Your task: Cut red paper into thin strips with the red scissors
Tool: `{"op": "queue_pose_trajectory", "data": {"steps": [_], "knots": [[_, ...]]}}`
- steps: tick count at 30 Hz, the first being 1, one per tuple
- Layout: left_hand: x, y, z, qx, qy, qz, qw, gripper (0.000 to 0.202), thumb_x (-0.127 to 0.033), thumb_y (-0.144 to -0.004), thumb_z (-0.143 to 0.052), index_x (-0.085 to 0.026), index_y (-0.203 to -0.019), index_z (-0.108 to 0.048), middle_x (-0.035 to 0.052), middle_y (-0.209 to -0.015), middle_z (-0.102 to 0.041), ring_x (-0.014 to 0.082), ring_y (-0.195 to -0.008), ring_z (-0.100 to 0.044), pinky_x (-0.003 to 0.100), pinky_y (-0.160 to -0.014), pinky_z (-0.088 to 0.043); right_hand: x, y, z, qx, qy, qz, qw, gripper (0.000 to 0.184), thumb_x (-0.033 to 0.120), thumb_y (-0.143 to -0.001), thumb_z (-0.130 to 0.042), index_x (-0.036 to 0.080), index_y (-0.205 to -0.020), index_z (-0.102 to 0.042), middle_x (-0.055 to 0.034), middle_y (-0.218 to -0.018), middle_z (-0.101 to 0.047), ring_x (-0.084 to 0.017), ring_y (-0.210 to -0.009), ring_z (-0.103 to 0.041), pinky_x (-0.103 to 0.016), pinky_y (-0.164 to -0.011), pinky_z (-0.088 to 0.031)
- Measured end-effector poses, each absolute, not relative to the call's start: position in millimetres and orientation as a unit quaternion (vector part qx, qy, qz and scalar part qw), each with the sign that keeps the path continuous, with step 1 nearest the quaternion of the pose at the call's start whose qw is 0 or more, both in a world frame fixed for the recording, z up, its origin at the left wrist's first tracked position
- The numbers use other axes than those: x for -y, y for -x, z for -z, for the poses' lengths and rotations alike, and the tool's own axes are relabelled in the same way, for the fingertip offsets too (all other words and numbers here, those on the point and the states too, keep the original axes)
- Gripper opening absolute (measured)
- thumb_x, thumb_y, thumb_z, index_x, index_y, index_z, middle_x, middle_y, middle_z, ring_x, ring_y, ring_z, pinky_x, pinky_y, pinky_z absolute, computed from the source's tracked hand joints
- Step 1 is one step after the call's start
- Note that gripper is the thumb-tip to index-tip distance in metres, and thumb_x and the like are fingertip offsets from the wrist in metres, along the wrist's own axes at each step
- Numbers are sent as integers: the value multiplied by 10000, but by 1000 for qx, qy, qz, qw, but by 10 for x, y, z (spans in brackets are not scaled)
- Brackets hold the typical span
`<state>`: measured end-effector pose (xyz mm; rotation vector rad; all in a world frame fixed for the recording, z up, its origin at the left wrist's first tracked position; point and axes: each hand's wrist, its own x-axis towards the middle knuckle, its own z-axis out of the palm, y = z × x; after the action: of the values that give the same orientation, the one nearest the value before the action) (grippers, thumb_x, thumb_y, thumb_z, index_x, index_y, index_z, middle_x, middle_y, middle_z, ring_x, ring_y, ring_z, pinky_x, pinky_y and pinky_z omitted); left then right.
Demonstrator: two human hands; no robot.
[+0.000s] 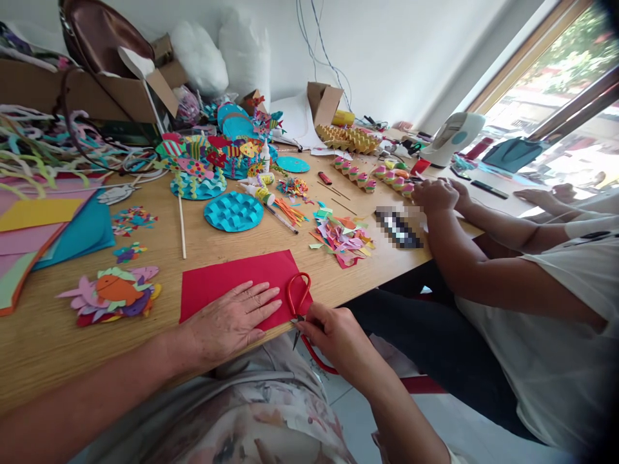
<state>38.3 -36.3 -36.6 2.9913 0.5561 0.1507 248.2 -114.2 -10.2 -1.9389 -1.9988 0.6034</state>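
A sheet of red paper lies at the table's front edge. My left hand rests flat on it, fingers stretched out. At the sheet's right corner my right hand grips a pair of red-handled scissors near the pivot; the blades point down toward the table edge, and one handle loop lies over the paper. Left of the sheet is a pile of paper fish cutouts, an orange one on top. Beyond the paper sits a round blue woven piece.
Paper scraps, glue bottles, a pen and a wooden stick lie about the table. Coloured sheets are stacked at left. A co-worker's hands and arms are at right, beside a blurred dark object.
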Motion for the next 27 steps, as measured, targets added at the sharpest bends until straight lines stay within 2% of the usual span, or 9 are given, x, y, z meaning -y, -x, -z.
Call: {"op": "queue_pose_trajectory", "data": {"steps": [17, 27], "knots": [[430, -433, 318, -205, -978, -30, 27, 448, -365, -901, -311, -190, -1310, -370, 63, -1376, -412, 216, -1275, -321, 377, -1040, -223, 1186, -2451, 167, 705, 660, -208, 155, 244, 233, -800, -538, 192, -584, -432, 52, -478, -428, -88, -449, -360, -193, -452, -230], [406, -436, 313, -203, -976, -46, 63, 429, -341, -898, -333, -181, -1290, -402, 83, -1377, -409, 209, -1285, -304, 382, -1053, -214, 1225, -2472, 187, 704, 651, -227, 172, 234, 208, -797, -544, 191, -602, -414, 46, -514, -466, -86, -468, -391, -190, -468, -243]]}}
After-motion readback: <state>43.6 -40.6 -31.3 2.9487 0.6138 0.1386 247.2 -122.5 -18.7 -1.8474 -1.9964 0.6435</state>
